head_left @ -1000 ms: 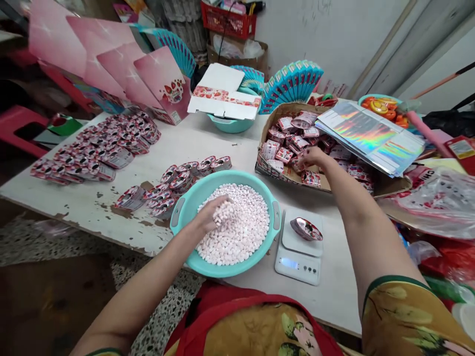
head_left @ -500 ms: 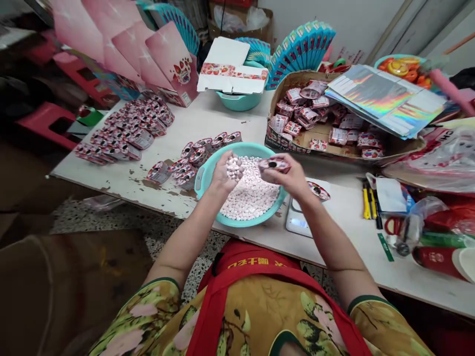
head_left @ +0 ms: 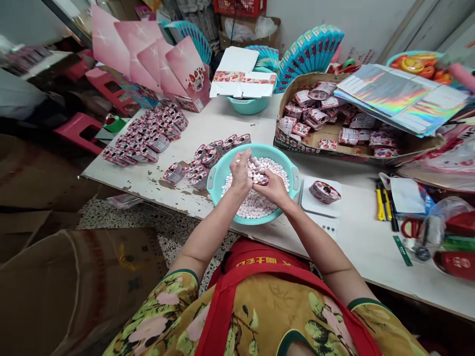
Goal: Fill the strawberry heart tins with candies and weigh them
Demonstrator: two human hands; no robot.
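Observation:
A turquoise basin (head_left: 218, 170) of small pale-pink candies (head_left: 256, 207) stands at the table's front edge. Over it, my left hand (head_left: 241, 173) is curled and tipped around a handful of the candies. Some of these lie between my two hands, at the top of a small red-and-white printed container (head_left: 264, 179). My right hand (head_left: 273, 189) grips that container from below and the right; candies and fingers hide most of it. Just right of the basin, a similar container (head_left: 325, 192) with a round dark hole sits on a white scale (head_left: 319, 207).
Rows of printed containers (head_left: 148, 131) cover the table's left part, with a smaller group (head_left: 200, 163) beside the basin. A cardboard box (head_left: 315, 146) holds more behind the scale. Yellow cutters (head_left: 380, 202) lie right. Pink display boxes (head_left: 185, 64) stand at the back left.
My hands have come together over the basin. The left has turned from palm-up to tipped against the container in my right hand. The whole view has shifted slightly.

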